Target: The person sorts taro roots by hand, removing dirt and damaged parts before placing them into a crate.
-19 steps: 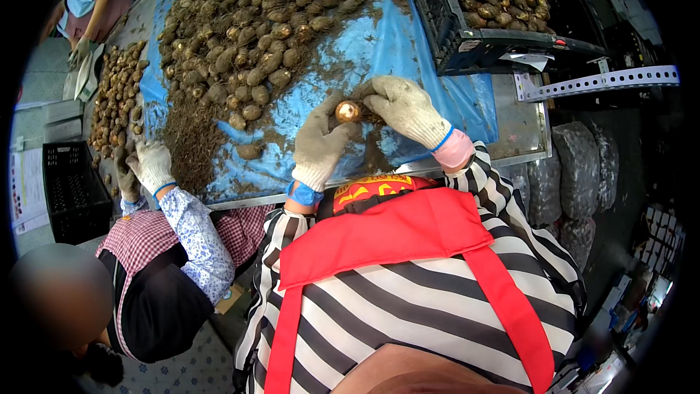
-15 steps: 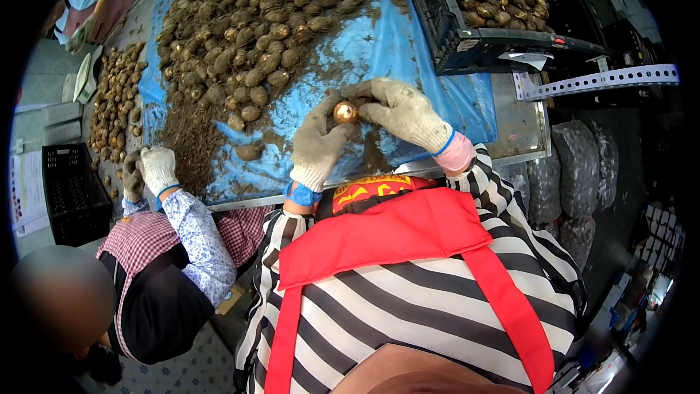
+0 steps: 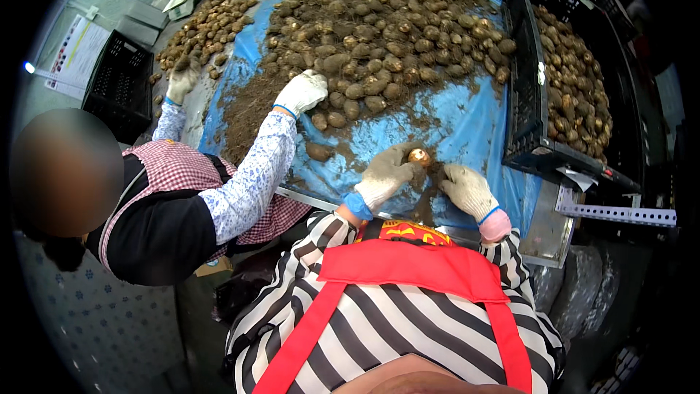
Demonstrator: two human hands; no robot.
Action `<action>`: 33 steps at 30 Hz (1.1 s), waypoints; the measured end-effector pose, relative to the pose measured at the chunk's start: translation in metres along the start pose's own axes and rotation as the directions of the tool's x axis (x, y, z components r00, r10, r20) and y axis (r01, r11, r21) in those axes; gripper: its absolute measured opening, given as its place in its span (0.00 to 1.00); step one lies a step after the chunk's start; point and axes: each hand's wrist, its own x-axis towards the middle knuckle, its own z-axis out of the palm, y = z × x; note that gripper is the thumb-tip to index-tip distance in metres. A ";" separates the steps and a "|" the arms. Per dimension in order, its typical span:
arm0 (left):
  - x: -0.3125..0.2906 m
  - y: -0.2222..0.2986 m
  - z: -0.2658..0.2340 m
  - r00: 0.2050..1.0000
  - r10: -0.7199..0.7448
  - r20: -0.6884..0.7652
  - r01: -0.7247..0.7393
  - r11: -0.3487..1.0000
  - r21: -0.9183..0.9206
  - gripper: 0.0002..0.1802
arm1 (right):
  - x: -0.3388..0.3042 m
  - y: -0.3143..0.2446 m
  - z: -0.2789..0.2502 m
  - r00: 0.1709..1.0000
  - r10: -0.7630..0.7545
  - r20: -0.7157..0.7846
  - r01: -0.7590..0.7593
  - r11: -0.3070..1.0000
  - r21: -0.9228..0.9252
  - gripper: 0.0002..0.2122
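My left hand (image 3: 389, 175), in a soiled pale knit glove, holds a small taro (image 3: 419, 157) between thumb and fingers, its pale cut end facing up. Just right of it and apart from the taro is my right hand (image 3: 467, 189), also gloved, its fingers curled inward. Dark fibre or soil shows by its fingertips, and what it grips, if anything, I cannot make out. Both hands are over a blue plastic sheet (image 3: 456, 113) strewn with soil. Beyond them lies a large heap of hairy brown taros (image 3: 379, 51). A lone taro (image 3: 319, 151) rests left of my left hand.
A co-worker's gloved hand (image 3: 302, 93) reaches to the heap's left edge; their other hand (image 3: 182, 80) is by a smaller taro pile (image 3: 208, 25). A black crate (image 3: 526, 66) beside more taros (image 3: 572, 87) stands right. Another black crate (image 3: 120, 76) is far left.
My right hand has come away from the taro, which stays in my left hand. The co-worker's right hand has reached out to the heap. The view has shifted leftward.
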 end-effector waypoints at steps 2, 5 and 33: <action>0.006 -0.011 -0.003 0.985 -0.025 0.173 0.082 0.940 -0.331 0.25 | 0.002 0.003 0.003 0.993 0.111 0.029 -0.113 0.991 0.068 0.11; 0.020 -0.044 0.005 0.926 0.117 0.358 0.217 0.613 -0.760 0.24 | 0.001 0.014 0.008 0.971 0.239 -0.010 -0.231 0.947 0.224 0.13; 0.030 -0.096 -0.044 0.945 -0.022 -0.326 -0.066 0.964 -0.258 0.17 | 0.009 0.029 0.028 0.953 0.304 0.000 -0.280 0.875 0.396 0.15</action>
